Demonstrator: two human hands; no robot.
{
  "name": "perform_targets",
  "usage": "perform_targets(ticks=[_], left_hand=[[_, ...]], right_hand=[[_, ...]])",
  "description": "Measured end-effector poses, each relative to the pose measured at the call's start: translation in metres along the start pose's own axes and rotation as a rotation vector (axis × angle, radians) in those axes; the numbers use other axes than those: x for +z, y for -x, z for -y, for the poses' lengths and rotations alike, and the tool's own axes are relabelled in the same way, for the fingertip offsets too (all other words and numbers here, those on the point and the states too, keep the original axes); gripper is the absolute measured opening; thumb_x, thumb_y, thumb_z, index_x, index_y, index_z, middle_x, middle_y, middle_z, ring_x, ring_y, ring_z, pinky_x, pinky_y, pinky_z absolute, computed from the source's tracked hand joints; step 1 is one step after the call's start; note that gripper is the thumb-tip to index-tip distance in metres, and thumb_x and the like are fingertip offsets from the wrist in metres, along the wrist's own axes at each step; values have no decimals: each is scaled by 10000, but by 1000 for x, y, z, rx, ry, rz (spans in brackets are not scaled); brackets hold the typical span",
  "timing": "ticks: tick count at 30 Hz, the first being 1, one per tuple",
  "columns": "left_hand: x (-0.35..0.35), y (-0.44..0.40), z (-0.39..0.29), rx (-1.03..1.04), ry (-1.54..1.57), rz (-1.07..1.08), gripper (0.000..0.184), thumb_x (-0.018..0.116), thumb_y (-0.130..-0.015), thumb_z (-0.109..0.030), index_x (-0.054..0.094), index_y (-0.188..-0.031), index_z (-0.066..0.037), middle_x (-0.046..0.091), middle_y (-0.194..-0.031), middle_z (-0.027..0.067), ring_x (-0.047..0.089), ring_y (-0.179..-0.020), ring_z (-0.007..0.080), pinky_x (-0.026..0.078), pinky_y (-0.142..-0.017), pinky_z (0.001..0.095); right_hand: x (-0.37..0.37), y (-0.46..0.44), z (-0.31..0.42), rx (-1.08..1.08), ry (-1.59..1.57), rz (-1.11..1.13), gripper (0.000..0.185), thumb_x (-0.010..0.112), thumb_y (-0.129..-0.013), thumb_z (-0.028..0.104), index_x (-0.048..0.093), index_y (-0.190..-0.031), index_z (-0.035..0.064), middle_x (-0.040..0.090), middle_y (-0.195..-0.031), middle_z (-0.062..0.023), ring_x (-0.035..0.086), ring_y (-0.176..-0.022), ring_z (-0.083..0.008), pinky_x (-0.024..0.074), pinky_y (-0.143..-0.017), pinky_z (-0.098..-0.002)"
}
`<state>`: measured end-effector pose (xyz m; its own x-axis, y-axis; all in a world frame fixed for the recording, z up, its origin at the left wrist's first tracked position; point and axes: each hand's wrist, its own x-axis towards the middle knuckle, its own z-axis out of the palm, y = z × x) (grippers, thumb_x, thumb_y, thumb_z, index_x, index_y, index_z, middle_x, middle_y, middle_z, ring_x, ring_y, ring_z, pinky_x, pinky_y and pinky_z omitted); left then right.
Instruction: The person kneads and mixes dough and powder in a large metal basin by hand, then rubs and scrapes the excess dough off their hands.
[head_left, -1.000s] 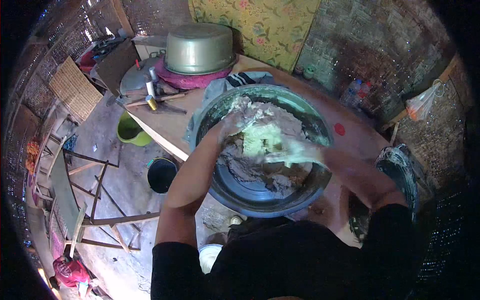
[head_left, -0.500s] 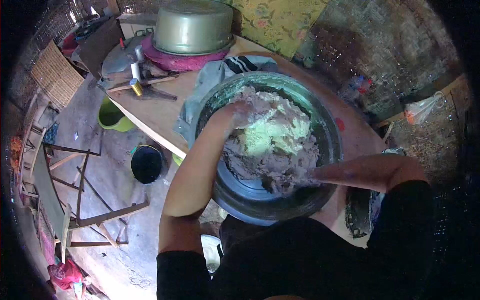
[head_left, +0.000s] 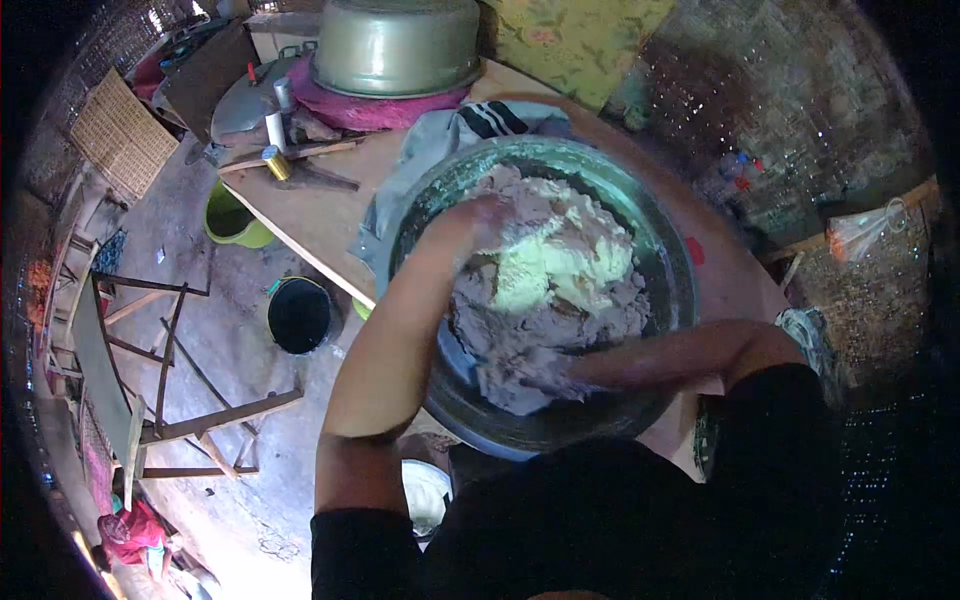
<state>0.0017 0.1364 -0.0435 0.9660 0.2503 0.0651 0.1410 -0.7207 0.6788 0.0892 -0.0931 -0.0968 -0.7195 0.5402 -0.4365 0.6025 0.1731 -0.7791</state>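
Observation:
A wide round metal basin [head_left: 672,262] holds a large lumpy mass of greyish dough [head_left: 600,318], with a paler yellowish mass [head_left: 545,268] on top. My left hand [head_left: 487,218] is sunk into the dough at the far left side, its fingers hidden. Nearer to me, my right hand [head_left: 545,372] pushes into the dough along the basin's front. It is coated and blurred, so its fingers do not show clearly. Beneath the basin's far left side lies a grey cloth [head_left: 425,150] with dark and white stripes.
The basin stands on a wooden table [head_left: 325,215]. A large upturned pot [head_left: 398,50] sits on a pink item at the back, near a gold can [head_left: 276,162]. On the floor are a dark bucket [head_left: 299,315], a green tub [head_left: 238,218] and a wooden frame [head_left: 220,420]. A person in red [head_left: 132,535] is lower left.
My right hand has moved left and toward me along the basin's front, shifting dough with it. My left hand stays in the dough at the far left. The view has shifted slightly.

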Motion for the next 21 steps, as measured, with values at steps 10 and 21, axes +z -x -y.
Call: perform_targets(ticks=[10, 21], left_hand=[[-6, 22, -12, -50, -10, -203, 564, 408, -886, -445, 382, -1317, -83, 347, -1374, 150, 321, -1275, 279, 221, -1065, 339], [5, 12, 44, 209, -20, -235, 438, 370, -924, -231, 369, -1316, -36, 385, -1353, 129, 353, -1250, 225, 249, -1052, 324]], right_hand=[[-5, 4, 5, -19, -21, -86, 328, 473, -877, 283, 547, -1116, 71, 591, -1025, -104, 565, -887, -159, 490, -721, -292], [-120, 112, 68, -20, -28, -847, 296, 453, -882, 249, 561, -1094, 73, 596, -1008, -92, 559, -884, -160, 480, -746, -296]])
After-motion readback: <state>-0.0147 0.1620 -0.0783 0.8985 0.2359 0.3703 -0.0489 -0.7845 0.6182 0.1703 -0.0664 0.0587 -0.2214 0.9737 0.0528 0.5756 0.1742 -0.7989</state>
